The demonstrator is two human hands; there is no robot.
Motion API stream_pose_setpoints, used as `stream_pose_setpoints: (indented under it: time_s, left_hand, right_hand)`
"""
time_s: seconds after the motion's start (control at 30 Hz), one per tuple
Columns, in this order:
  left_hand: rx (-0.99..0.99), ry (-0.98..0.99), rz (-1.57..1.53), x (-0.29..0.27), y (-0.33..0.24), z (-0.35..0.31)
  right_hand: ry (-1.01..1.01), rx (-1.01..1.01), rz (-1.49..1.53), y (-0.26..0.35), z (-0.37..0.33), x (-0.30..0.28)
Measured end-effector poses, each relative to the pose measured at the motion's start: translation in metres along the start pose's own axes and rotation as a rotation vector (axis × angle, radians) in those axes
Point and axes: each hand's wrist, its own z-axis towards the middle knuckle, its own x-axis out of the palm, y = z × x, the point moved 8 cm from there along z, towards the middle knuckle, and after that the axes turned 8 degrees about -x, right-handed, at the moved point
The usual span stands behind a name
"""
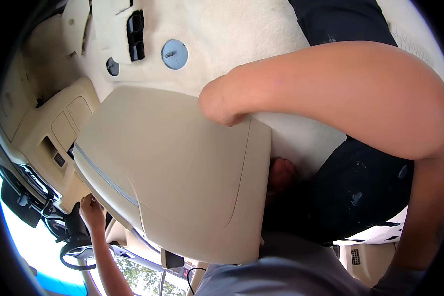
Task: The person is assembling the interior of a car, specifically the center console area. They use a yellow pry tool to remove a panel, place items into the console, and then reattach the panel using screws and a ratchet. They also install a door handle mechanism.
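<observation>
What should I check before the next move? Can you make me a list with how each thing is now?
1. Right hand at the big beige panel: ok, it is over the panel's upper edge in the picture.
2. Right hand's grip: cannot tell, its fingers are hidden.
3. Left hand holding something: cannot tell, it is too small in view, near the panel's far side.
4. Round blue-grey disc easy to see: ok, it shows in the pale carpet.
5. Left forearm apart from the steering wheel: cannot tell, they overlap in this view.
</observation>
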Motion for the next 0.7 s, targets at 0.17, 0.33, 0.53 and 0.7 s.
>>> stream_pose_setpoints:
  time_s: [0.17,0.33,0.53,0.7]
  left_hand:
    - [-0.615,0.124,-1.205,0.012,0.01,-0.02]
    - [-0.73,0.19,-1.285,0.034,0.021,-0.014]
    - [-1.073,0.303,-1.294,0.054,0.047,-0.037]
    - [-0.982,0.379,-1.59,0.075,0.035,-0.049]
  right_hand:
    - [0.003,0.112,0.078,-0.011,-0.01,-0.012]
    - [-0.132,0.059,0.269,-0.017,-0.016,-0.02]
    - [-0.216,0.033,0.218,-0.006,-0.019,-0.032]
    - [-0.21,0.068,0.23,-0.008,-0.008,-0.022]
